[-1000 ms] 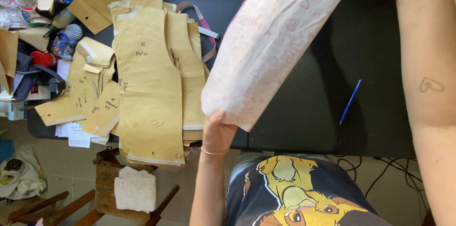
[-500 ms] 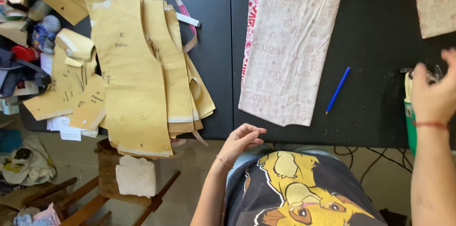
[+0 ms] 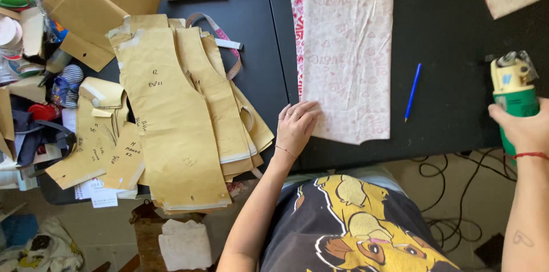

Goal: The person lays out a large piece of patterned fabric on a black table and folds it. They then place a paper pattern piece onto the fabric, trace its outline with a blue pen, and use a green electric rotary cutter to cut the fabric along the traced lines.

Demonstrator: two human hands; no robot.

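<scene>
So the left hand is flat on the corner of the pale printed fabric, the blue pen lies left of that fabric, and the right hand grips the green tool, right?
Not quite. In the head view the blue pen lies right of the pale printed fabric, not left. The rest holds: the left hand is flat on the fabric's corner, and the right hand grips the green tool.

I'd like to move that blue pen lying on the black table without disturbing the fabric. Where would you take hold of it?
Pinch the blue pen around its middle, coming straight down from above. It lies flat on the black table, slim and nearly upright in the view, on bare surface to the right of the patterned fabric strip, so fingers fit on either long side. The right hand is nearer, but it grips a green cutting tool.
</scene>
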